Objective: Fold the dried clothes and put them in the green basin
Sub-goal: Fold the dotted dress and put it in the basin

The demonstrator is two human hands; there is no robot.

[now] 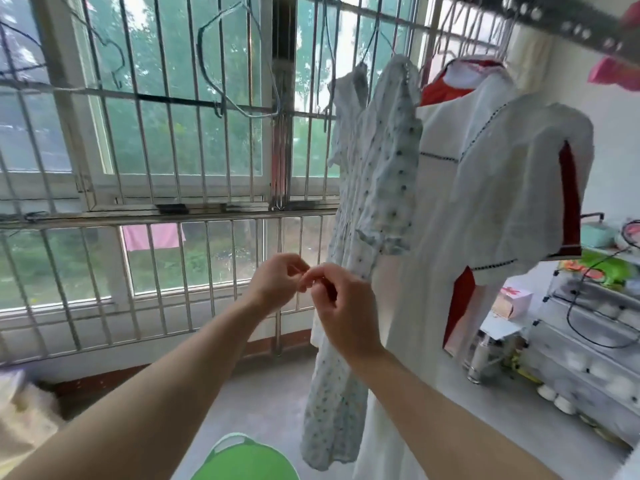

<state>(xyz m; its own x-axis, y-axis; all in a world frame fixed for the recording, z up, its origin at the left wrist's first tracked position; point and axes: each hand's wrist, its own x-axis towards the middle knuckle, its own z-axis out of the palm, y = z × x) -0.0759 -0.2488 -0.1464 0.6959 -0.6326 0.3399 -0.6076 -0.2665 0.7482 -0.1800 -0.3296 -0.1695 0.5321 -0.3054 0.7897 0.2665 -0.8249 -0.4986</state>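
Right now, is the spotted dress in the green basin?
No, the spotted dress hangs up beside the white dress, not in the green basin.

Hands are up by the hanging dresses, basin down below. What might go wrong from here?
The floral dress hangs against the white dress; pulling one off could drag the other down too. The green basin sits at the bottom edge of view, mostly cut off, so a folded piece may miss it and land on the floor. The left hand and right hand meet fingertip to fingertip, with no clear grip on any garment.
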